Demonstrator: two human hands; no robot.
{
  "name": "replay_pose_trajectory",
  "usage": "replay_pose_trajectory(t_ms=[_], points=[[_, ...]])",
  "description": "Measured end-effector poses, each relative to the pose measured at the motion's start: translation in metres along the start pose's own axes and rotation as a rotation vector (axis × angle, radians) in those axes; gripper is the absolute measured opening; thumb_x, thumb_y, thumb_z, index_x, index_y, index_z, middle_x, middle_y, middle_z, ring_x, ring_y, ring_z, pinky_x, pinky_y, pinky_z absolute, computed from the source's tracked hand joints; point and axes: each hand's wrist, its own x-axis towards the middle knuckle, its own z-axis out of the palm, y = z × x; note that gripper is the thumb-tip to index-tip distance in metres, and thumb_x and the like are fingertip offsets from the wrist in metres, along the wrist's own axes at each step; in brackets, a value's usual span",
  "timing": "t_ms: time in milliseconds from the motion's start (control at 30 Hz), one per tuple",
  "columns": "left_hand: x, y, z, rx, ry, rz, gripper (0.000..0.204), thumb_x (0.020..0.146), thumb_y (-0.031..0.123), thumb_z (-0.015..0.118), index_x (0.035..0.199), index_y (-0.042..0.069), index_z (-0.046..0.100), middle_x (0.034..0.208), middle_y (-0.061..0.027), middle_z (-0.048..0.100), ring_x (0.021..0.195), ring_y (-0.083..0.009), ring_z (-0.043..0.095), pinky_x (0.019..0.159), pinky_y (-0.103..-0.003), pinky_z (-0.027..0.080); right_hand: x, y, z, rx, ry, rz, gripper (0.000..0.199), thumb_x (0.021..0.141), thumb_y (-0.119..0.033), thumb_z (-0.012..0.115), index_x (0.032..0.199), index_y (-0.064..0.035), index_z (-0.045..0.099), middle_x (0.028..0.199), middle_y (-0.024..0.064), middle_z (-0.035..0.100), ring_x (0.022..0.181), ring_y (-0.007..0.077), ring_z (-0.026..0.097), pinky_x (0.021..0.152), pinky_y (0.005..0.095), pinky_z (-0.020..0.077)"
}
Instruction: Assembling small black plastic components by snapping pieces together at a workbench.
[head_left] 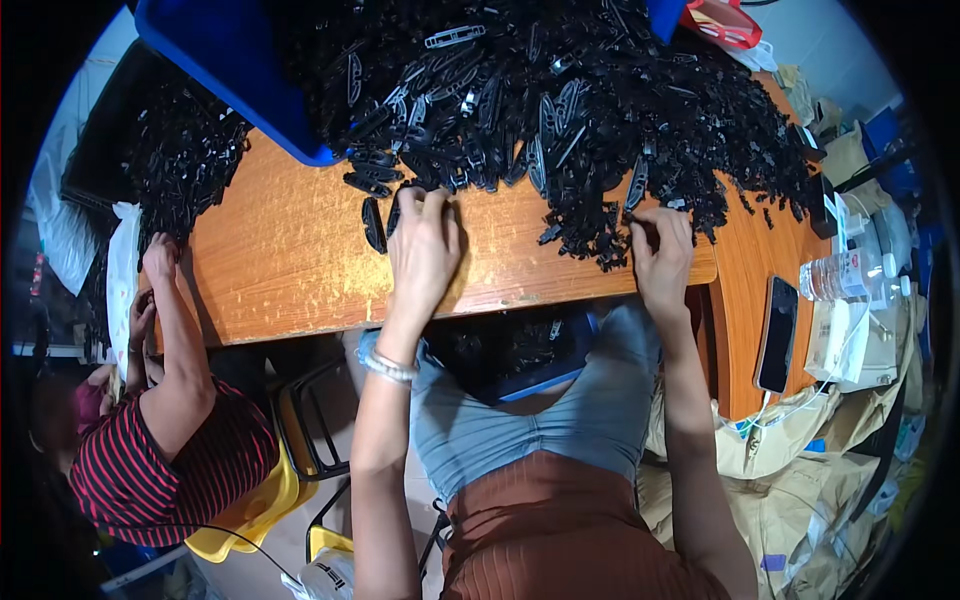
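An elongated black plastic piece (393, 214) lies against the bent fingertips of the left hand (424, 248) (whether gripped, I cannot tell); the right hand (664, 262), fingers curled near its thumb, hovers beside jagged black plastic bits (592, 238), any hold unclear.

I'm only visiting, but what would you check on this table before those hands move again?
1. Left hand at the near edge of the black parts pile: ok.
2. Right hand's grip on a part: cannot tell, too small.
3. Every part in the pile: not ok, a black oval piece lies beside the left hand.
4. Phone apart from the pile: ok.
5. Neighbour's hand apart: ok, far left.
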Motion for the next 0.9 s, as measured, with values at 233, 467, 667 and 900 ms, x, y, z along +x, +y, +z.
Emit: replay_pose_trajectory(t_ms=[233, 467, 667, 900], points=[[0.012, -0.014, 0.005, 0.054, 0.001, -0.264, 0.028, 0.074, 0.013, 0.069, 0.094, 0.001, 0.054, 0.079, -0.0169, 0.061, 0.073, -0.0361, 0.06, 0.067, -0.042, 0.047, -0.006, -0.004, -0.002, 0.254, 0.022, 0.068, 0.013, 0.075, 0.006, 0.067, 0.085, 0.0035, 0.059, 0.086, 0.011, 0.059, 0.076, 0.0209, 0.057, 0.064, 0.0283, 0.0478], [-0.039, 0.035, -0.014, -1.272, -0.186, -0.595, 0.059, 0.067, -0.008, 0.073, 0.118, -0.001, 0.043, 0.088, -0.0095, 0.059, 0.068, -0.0115, 0.059, 0.053, -0.02, 0.049, -0.01, -0.062, -0.019, 0.508, 0.049, 0.205, 0.011, 0.077, 0.009, 0.062, 0.087, 0.0053, 0.063, 0.087, 0.0113, 0.064, 0.079, 0.0171, 0.06, 0.069, 0.0278, 0.049], [-0.074, 0.067, -0.015, -1.605, -0.286, -0.527, 0.037, 0.07, -0.013, 0.07, 0.1, -0.002, 0.052, 0.093, -0.0127, 0.063, 0.071, -0.0152, 0.065, 0.059, -0.022, 0.055, -0.016, -0.105, -0.026, 0.917, -0.237, 0.216, 0.013, 0.076, 0.007, 0.063, 0.089, 0.0037, 0.066, 0.086, 0.0113, 0.065, 0.08, 0.0175, 0.061, 0.072, 0.0263, 0.0467], [-0.085, 0.054, -0.039, -1.286, -0.436, -0.478, 0.031, 0.077, -0.008, 0.066, 0.107, -0.005, 0.057, 0.089, -0.0122, 0.066, 0.078, -0.0141, 0.067, 0.068, -0.021, 0.055, -0.004, -0.107, -0.035, 0.723, -0.261, -0.07, 0.015, 0.073, 0.007, 0.065, 0.086, -0.0009, 0.066, 0.082, 0.0083, 0.063, 0.075, 0.0204, 0.058, 0.069, 0.0302, 0.0442]])
